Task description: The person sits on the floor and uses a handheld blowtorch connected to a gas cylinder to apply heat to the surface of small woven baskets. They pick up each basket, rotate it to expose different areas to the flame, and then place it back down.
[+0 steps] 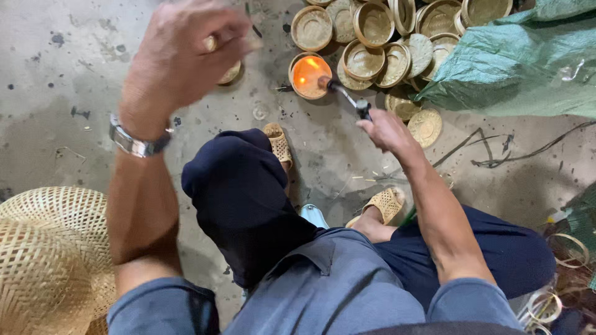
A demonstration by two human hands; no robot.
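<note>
Basket workshop: woven trays (pixel 372 43) piled on concrete floor (pixel 62 93)

Woven straw hat (pixel 46 254) at lower left; green plastic sheet (pixel 521 62) at upper right; grey concrete floor (pixel 62 93).

Even, soft light is cast from above, and only faint shadows are thrown on the concrete floor (pixel 62 80). The raised left hand (pixel 183 53) is smeared by motion blur. An orange glow is seen at the torch flame (pixel 310 73).
</note>
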